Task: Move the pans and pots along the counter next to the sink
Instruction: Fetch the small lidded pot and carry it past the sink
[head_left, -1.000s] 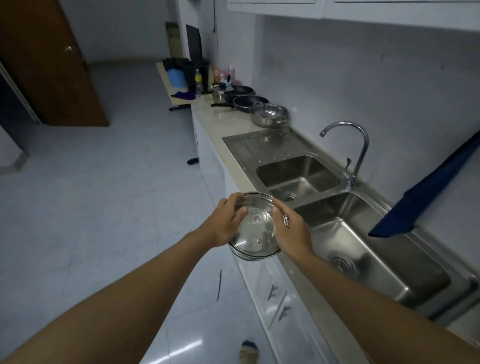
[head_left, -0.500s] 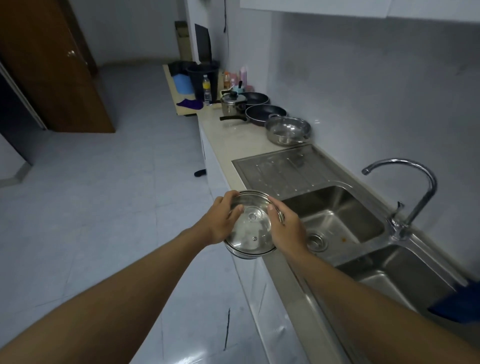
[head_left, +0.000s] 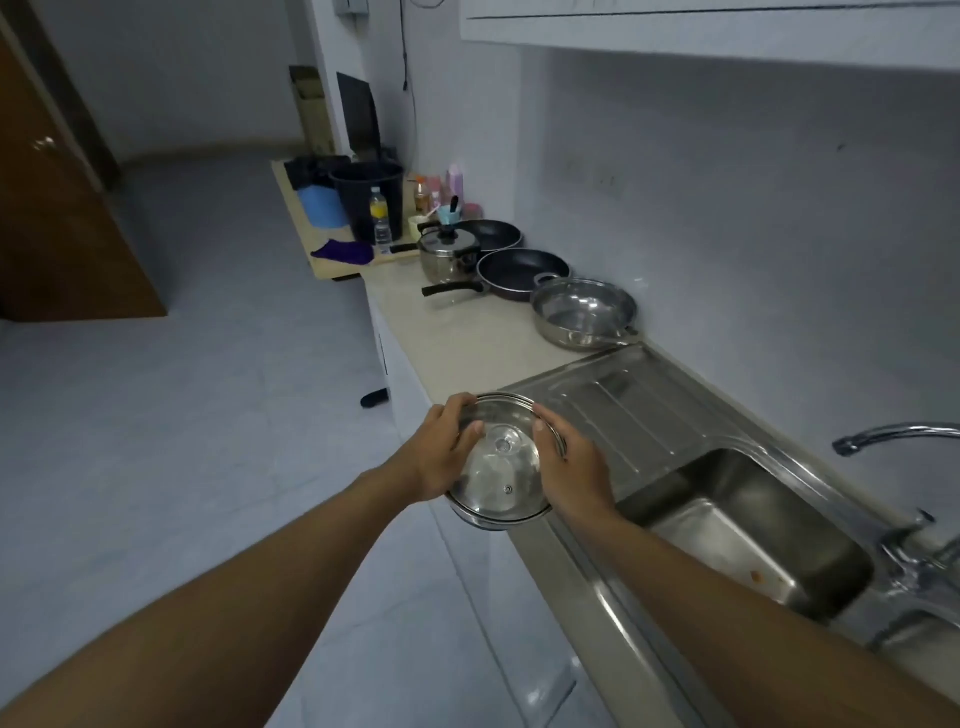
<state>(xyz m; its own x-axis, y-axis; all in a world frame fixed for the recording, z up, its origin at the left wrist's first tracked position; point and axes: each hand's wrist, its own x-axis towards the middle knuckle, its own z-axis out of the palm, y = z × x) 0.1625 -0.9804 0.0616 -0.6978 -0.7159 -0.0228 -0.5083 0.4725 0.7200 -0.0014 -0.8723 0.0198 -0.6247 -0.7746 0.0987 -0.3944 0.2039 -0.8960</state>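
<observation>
Gripping round steel pot (head_left: 483, 517) (glass-lidded).

We find no text, brand, number or sign that we can read here. The water bottle (head_left: 381, 221) at the far end of the counter (head_left: 457, 338) carries a yellow label, but its print is too small and blurred for us to make out, and the pink bottles (head_left: 448, 183) beside it are equally unreadable.

2 bare forearms, no sleeves, left hand (head_left: 441, 452) and right hand (head_left: 574, 467) ungloved, ringless
</observation>
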